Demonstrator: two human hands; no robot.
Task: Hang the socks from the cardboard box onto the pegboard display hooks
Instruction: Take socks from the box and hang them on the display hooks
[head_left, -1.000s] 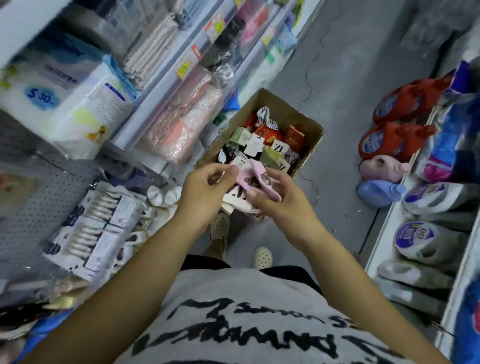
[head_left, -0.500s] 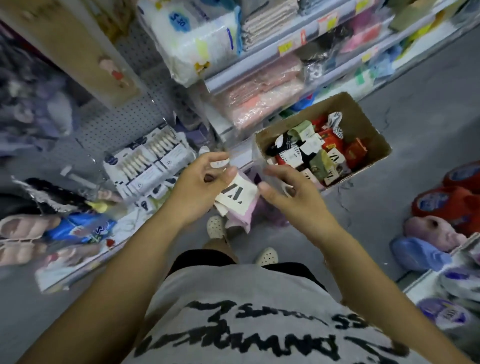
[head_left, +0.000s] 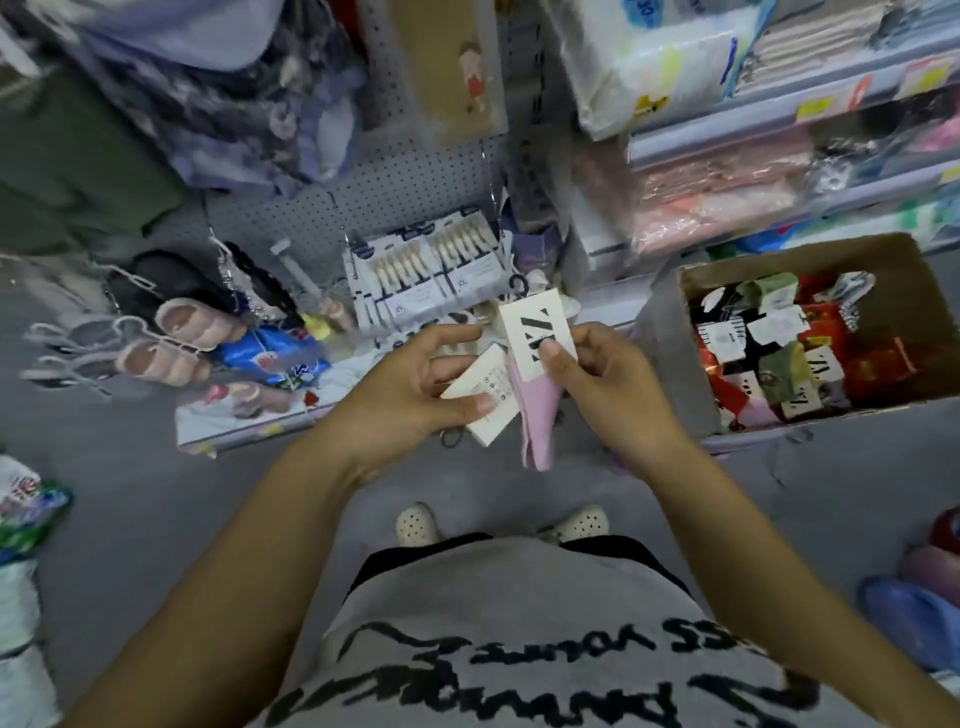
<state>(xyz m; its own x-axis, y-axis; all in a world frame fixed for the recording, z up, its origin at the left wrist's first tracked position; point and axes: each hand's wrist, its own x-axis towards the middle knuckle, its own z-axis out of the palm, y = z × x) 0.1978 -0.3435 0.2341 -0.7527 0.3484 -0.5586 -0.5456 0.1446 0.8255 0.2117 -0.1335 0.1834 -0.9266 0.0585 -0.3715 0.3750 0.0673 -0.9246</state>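
My right hand (head_left: 602, 384) pinches a pink sock pair (head_left: 540, 415) by its white card label, whose black hanger hook points up toward the shelves. My left hand (head_left: 415, 384) grips a second white sock card (head_left: 485, 400), turned over, with its small hook hanging below. Both hands are close together in front of my chest. The grey pegboard (head_left: 363, 202) stands ahead and slightly left, with metal hooks sticking out. The open cardboard box (head_left: 883, 260) sits on the floor at the right, holding several sock pairs in red, green, black and white.
White carded packs (head_left: 426, 270) hang on the pegboard just beyond my hands. Slippers (head_left: 192, 322) hang on hooks at the left. Shelves with packaged goods (head_left: 727, 197) rise at the upper right. Grey floor and my white shoes (head_left: 415, 525) lie below.
My view has swung left from the box toward the pegboard. The sock pairs have been separated: the right hand now holds the pink pair upright, the left hand keeps the other card.
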